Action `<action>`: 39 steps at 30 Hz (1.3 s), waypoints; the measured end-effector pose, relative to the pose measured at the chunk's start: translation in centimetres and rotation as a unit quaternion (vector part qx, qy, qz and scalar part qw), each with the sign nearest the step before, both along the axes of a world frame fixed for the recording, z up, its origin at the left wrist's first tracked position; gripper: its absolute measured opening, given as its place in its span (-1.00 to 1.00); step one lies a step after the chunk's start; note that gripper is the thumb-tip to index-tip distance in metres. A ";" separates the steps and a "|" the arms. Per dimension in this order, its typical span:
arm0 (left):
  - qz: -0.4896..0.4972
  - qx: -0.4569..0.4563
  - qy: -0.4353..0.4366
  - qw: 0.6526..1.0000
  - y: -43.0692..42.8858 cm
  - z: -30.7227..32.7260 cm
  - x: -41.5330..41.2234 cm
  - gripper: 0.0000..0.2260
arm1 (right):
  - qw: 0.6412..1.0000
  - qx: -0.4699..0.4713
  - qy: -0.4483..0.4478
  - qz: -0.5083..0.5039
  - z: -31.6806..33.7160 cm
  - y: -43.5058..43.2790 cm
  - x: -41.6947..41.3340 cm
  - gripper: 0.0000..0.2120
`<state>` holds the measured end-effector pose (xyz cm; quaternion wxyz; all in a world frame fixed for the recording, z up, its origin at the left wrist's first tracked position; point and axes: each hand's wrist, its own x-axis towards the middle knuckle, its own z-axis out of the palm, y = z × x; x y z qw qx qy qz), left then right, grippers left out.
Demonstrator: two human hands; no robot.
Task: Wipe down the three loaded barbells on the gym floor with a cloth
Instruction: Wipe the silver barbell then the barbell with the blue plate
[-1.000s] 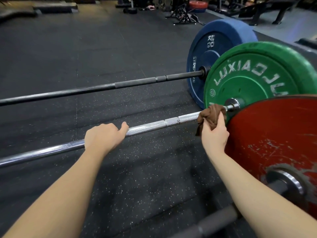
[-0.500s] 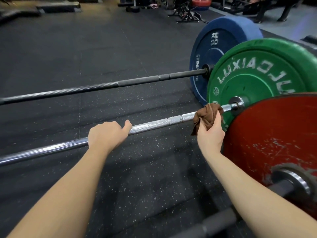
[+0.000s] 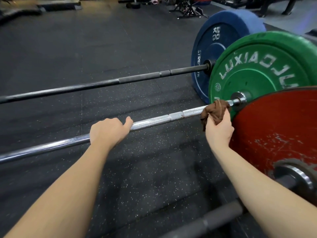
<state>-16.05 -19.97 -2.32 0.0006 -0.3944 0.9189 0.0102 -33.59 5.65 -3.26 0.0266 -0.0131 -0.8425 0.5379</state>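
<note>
On speckled black rubber floor, middle chrome barbell lies w/ long axis running lower-left to upper-right, knurled shaft ending at green plate. R hand grip closed round bunched brown cloth, wrapped on shaft just beside collar; L hand grip closed over shaft mid-length. Dark bar w/ blue plate behind, scuffed red plate nearest.

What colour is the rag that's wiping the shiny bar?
Brown. The rag is bunched around the shiny bar in the right hand, seen from the head camera.
</note>
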 end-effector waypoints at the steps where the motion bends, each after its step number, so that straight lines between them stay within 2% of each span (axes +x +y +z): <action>1: -0.001 -0.001 -0.001 1.000 0.0 0.0 0.0 -0.41 | 1.000 0.001 0.007 0.025 0.2 0.0 0.5 -0.54; 3: -0.001 -0.001 -0.003 1.000 0.0 0.0 0.0 -0.41 | 0.996 0.005 0.029 0.083 0.0 -0.6 1.8 -0.56; 6: 0.002 0.000 -0.005 1.000 -0.1 -0.1 0.0 -0.42 | 0.984 0.020 0.052 0.167 -0.6 -2.4 4.1 -0.46; 8: 0.001 -0.001 -0.004 1.000 -0.2 -0.2 0.0 -0.41 | 0.982 0.024 0.044 0.180 -0.9 -3.0 4.6 -0.43; 10: -0.001 -0.002 -0.003 1.000 -0.2 -0.2 0.0 -0.40 | 0.990 0.008 0.024 0.141 -0.6 -2.8 3.9 -0.43; 13: -0.001 0.000 -0.006 1.000 -0.2 -0.2 -0.1 -0.40 | 0.999 -0.027 0.007 0.024 0.1 -1.4 1.1 -0.44; 15: -0.001 0.002 -0.005 1.000 -0.2 -0.2 -0.1 -0.40 | 1.000 0.001 0.001 0.000 0.1 -0.5 -0.3 -0.42; 18: -0.002 0.001 -0.005 1.000 -0.2 -0.3 -0.2 -0.40 | 0.998 0.030 0.005 0.053 -0.1 -0.2 0.1 -0.42; 23: 0.002 0.006 -0.011 1.000 -0.2 -0.2 0.0 -0.40 | 0.975 0.052 0.000 0.215 -0.6 -2.8 4.7 -0.36; 25: 0.000 0.006 -0.011 1.000 -0.3 -0.2 0.0 -0.40 | 0.972 0.049 0.000 0.231 -0.6 -3.2 5.4 -0.37; 27: -0.002 0.005 -0.014 1.000 -0.3 -0.1 -0.1 -0.39 | 0.980 0.032 0.006 0.196 -0.2 -2.8 4.8 -0.42; 30: -0.002 0.004 -0.021 1.000 -0.3 -0.2 -0.1 -0.41 | 0.996 -0.023 0.008 0.084 0.2 -1.6 2.3 -0.46; 32: -0.003 0.001 -0.020 1.000 -0.3 -0.1 -0.1 -0.41 | 0.999 -0.008 0.014 0.049 0.3 -0.8 0.9 -0.48; 36: -0.003 0.007 -0.018 1.000 -0.2 -0.1 -0.2 -0.41 | 0.994 0.029 -0.005 0.108 0.5 -0.5 1.9 -0.51; 39: -0.013 0.028 -0.017 0.999 -0.5 -0.1 -0.1 -0.43 | 0.967 0.079 -0.012 0.244 0.6 -2.5 5.5 -0.49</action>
